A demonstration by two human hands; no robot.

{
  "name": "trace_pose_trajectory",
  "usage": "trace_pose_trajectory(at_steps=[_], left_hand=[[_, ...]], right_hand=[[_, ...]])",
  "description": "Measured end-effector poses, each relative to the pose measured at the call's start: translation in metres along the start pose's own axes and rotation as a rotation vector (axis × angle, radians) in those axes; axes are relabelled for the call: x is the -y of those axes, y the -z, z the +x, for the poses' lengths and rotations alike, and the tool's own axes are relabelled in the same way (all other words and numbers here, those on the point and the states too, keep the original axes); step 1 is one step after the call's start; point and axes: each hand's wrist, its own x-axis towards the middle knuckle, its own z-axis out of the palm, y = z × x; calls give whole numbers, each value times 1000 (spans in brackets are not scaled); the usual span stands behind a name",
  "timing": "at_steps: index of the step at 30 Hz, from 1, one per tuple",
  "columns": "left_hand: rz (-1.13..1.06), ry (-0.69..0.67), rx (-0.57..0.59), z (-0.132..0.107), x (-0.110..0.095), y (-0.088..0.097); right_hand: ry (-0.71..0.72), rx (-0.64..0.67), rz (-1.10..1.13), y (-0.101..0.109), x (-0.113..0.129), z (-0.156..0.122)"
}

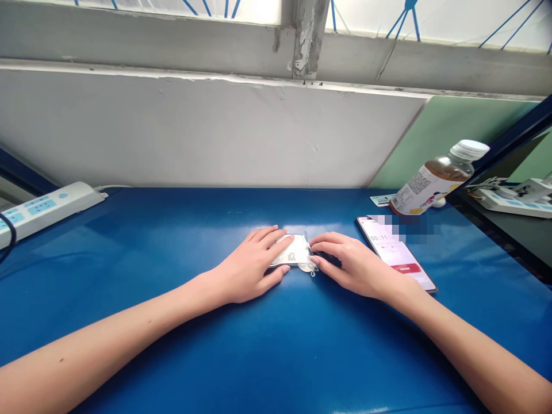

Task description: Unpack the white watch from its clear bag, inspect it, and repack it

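A small flat white box (298,248) with a printed square code lies on the blue table. My left hand (254,264) holds it down: the fingers reach over its left part and the thumb rests along its near edge. At the box's right end is a crumpled piece of clear plastic wrapper (311,267), with a pale round bit beside it. My right hand (349,261) is curled there, index fingertip and thumb tip a little apart and both touching the wrapper. The left end of the box is covered by my left hand.
Right of my right hand lies a phone (403,253) showing a timer. Behind it a drink bottle (435,181) with a white cap stands near a small label card (382,200). Power strips (47,207) sit at the left and far right. A wall (207,132) rises behind the table.
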Motion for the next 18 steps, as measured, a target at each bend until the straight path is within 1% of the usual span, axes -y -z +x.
trace_pose_trajectory(at_steps=[18], left_hand=[[13,0,7,0,0,0]], right_hand=[[7,-17,-9,-2,0,0]])
